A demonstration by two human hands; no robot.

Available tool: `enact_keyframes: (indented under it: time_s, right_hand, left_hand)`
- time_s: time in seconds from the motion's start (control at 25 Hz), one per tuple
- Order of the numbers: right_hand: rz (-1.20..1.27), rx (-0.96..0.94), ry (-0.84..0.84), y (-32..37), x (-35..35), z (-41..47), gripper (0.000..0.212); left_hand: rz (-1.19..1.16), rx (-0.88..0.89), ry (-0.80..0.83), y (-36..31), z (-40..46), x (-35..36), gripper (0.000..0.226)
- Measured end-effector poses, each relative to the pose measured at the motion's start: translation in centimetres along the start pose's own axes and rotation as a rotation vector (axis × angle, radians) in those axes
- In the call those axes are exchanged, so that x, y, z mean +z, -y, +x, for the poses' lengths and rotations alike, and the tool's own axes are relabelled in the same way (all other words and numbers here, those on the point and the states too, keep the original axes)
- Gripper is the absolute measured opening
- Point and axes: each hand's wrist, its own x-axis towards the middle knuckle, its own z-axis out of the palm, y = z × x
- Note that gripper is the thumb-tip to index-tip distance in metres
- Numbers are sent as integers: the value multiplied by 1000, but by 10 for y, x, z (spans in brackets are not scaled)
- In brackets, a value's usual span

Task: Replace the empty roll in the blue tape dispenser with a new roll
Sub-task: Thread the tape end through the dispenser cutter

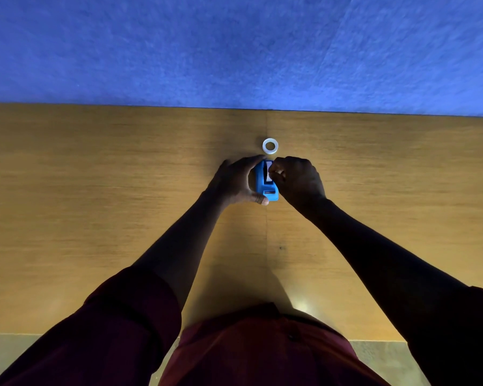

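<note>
Blue plastic marks the tape dispenser [266, 182], which sits on the wooden table [95, 190] near the middle of the head view, with the left hand [234, 182] cupped around it from nine o'clock, thumb at its near end and fingers at its far end. At three o'clock the right hand [297, 179] pinches its fingertips [273, 169] into the dispenser's top opening, though whether they grasp the white piece inside I cannot tell. A white tape roll [270, 146] lies flat just beyond the dispenser at twelve o'clock, apart from both hands.
</note>
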Motion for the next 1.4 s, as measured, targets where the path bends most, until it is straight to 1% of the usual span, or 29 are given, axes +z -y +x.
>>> enact_keyframes:
  time_s: [0.12,0.4,0.76,0.88,1.12,1.32,1.4]
  right_hand:
    - [-18,1,-16,1,1,-5,15]
    - [-47,-5,-39,-2,9,-19,15]
    - [-179,-51,-90,-3,14,-20,17]
    - [-175,-48,-102,-4,17,-22,18]
    - [-187,-67,-118,-5,24,-37,9]
    - [-159,-118,-155,-6,30,-53,5]
    - [-163,-108,-165,-7,33,-57,6]
  left_hand:
    - [11,28,-36,2,-1,3,110]
    - [-4,27,-63,0,-1,4,104]
    - [-30,29,-62,1,-3,3,104]
    - [-30,24,-65,2,-2,5,105]
    - [-29,29,-76,3,-1,6,104]
    - [-52,14,-52,4,-1,7,105]
    - [-62,14,-55,3,-1,6,105]
